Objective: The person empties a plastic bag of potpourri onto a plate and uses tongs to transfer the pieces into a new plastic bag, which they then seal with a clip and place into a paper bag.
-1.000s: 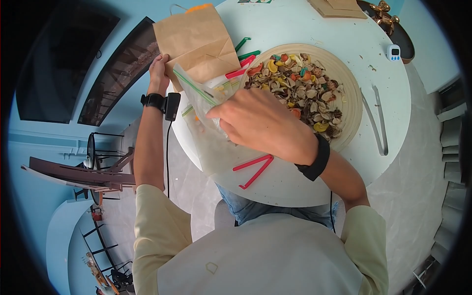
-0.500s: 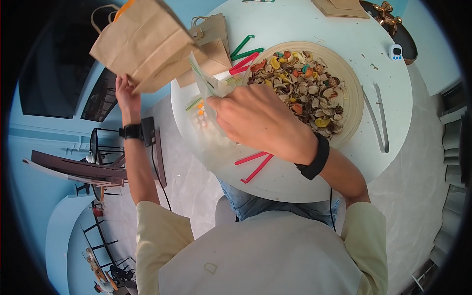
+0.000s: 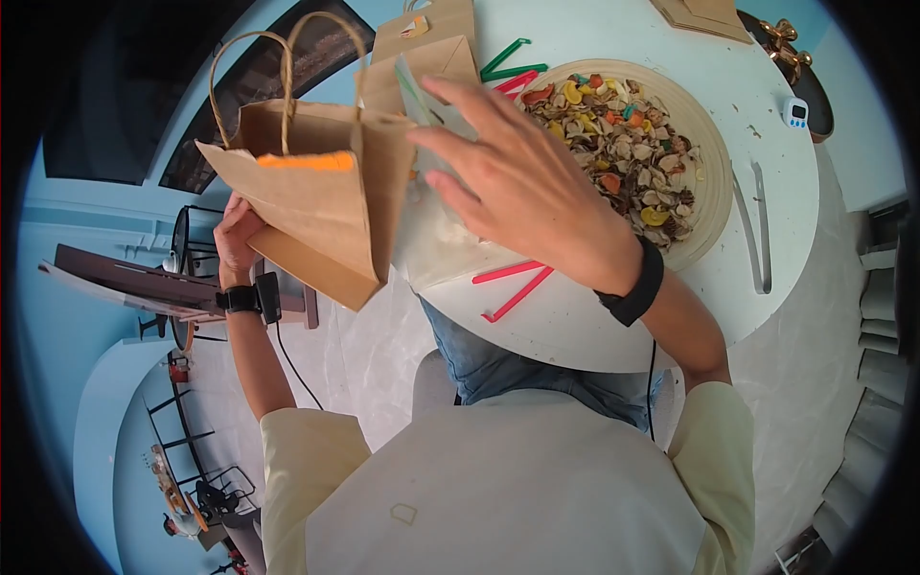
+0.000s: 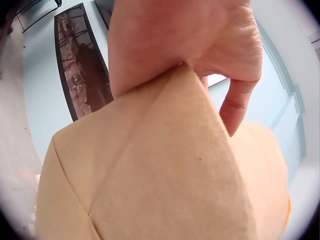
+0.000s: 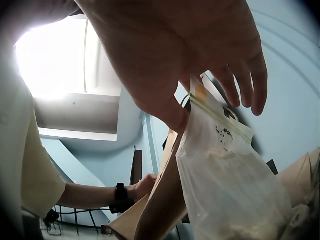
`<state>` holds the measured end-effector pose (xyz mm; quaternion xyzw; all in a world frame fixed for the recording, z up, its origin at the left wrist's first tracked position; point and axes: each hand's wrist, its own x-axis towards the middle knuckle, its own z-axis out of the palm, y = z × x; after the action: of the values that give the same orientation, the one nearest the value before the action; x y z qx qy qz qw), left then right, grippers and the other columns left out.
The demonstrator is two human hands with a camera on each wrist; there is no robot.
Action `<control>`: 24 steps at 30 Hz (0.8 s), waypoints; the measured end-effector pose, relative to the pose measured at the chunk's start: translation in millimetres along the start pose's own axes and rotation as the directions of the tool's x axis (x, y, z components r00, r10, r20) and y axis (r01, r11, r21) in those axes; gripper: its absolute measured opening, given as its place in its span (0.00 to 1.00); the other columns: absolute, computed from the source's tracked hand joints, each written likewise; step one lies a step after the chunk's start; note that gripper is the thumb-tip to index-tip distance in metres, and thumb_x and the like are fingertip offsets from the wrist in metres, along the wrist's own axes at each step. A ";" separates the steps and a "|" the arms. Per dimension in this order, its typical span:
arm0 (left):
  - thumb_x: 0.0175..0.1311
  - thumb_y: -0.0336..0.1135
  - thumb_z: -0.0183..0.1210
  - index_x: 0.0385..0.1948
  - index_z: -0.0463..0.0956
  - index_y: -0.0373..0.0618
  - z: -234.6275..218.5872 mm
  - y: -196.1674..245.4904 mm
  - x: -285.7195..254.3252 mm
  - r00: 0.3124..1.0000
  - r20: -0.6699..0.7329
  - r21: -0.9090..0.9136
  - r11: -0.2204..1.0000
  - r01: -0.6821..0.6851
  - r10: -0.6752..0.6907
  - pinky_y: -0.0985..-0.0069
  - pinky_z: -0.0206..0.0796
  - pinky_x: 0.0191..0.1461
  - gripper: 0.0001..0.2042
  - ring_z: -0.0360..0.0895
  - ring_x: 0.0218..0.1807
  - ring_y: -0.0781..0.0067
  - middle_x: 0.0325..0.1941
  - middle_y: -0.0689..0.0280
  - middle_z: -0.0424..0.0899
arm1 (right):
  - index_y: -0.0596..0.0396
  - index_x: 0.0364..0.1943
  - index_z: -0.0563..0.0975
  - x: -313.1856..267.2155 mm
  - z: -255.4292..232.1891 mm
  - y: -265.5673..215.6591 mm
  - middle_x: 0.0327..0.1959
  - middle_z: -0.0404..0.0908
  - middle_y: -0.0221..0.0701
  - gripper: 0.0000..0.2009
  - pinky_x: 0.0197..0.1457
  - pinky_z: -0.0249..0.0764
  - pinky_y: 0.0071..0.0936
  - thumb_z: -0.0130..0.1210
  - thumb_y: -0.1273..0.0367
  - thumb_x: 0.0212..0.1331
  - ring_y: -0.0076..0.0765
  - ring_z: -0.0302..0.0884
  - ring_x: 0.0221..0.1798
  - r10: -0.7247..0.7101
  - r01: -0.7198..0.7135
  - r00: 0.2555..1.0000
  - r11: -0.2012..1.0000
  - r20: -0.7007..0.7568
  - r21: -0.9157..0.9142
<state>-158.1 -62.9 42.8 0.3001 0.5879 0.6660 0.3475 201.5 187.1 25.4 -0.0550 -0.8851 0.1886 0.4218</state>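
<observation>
My left hand (image 3: 238, 235) grips a brown paper bag (image 3: 316, 216) by a lower corner, left of the table. The bag has two twisted handles and an orange strip at its top edge; the left wrist view shows thumb and fingers at the folded paper (image 4: 165, 165). My right hand (image 3: 537, 192) has its fingers spread beside a clear zip bag (image 5: 225, 175). That bag's zip strip (image 5: 215, 112) is close to my thumb and fingertips in the right wrist view. Pale contents show through the plastic.
A round woven tray (image 3: 714, 163) holds dried petals and slices. Red bag clips (image 3: 513, 287), green clips (image 3: 508, 69) and metal tongs (image 3: 755, 230) lie around it on the white table (image 3: 613, 335). Another paper bag (image 3: 426, 57) stands behind, and a small timer (image 3: 795, 113) sits at the right.
My left hand has lifted the paper bag off the table, swung it left and tilted it so its handles point up. My right hand's fingers have spread from the zip bag's edge.
</observation>
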 end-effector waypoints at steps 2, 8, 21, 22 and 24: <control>0.63 0.37 0.54 0.58 0.68 0.40 -1.3 -3.3 -5.6 0.996 0.076 0.030 0.999 0.046 -0.048 0.63 0.60 0.67 0.22 0.72 0.62 0.58 0.57 0.59 0.77 | 0.56 0.47 0.78 5.0 1.1 -2.6 0.61 0.68 0.40 0.13 0.59 0.71 0.40 0.58 0.71 0.57 0.49 0.70 0.59 -0.034 0.035 0.997 0.999 -0.065 0.008; 0.59 0.34 0.58 0.52 0.72 0.42 -30.4 0.4 -13.2 0.988 0.111 0.121 0.988 0.098 -0.112 0.66 0.69 0.58 0.18 0.79 0.50 0.60 0.47 0.61 0.80 | 0.54 0.35 0.77 11.3 -1.9 -19.2 0.44 0.74 0.29 0.08 0.48 0.73 0.29 0.58 0.72 0.49 0.34 0.71 0.49 -0.273 0.296 0.932 0.953 -0.237 0.068; 0.53 0.30 0.65 0.39 0.80 0.41 63.3 21.9 -34.7 0.981 0.195 0.344 0.936 -0.082 0.014 0.77 0.69 0.49 0.12 0.78 0.43 0.74 0.39 0.64 0.83 | 0.55 0.38 0.80 -19.7 8.8 -39.7 0.35 0.80 0.35 0.09 0.32 0.77 0.34 0.56 0.72 0.52 0.41 0.81 0.34 -0.219 0.165 0.918 0.969 0.330 0.185; 0.57 0.27 0.64 0.34 0.82 0.40 73.1 28.3 -33.3 0.985 0.166 0.477 0.878 -0.033 -0.054 0.79 0.67 0.51 0.05 0.78 0.42 0.76 0.35 0.65 0.84 | 0.54 0.37 0.79 -21.0 14.4 -37.2 0.30 0.80 0.36 0.08 0.31 0.76 0.37 0.56 0.71 0.53 0.43 0.81 0.31 -0.217 0.149 0.917 0.965 0.335 0.217; 0.59 0.27 0.62 0.35 0.82 0.39 118.4 37.6 -34.6 0.969 0.247 0.694 0.701 -0.166 -0.015 0.79 0.67 0.51 0.05 0.78 0.42 0.76 0.36 0.65 0.84 | 0.56 0.33 0.78 -15.1 18.7 -41.8 0.20 0.78 0.39 0.05 0.29 0.73 0.42 0.54 0.70 0.55 0.51 0.78 0.24 -0.084 -0.051 0.926 0.938 0.368 0.342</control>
<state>-46.6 -25.6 95.6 0.5109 0.7404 0.3620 0.2443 199.4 139.3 19.5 0.0649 -0.9030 0.3444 0.2484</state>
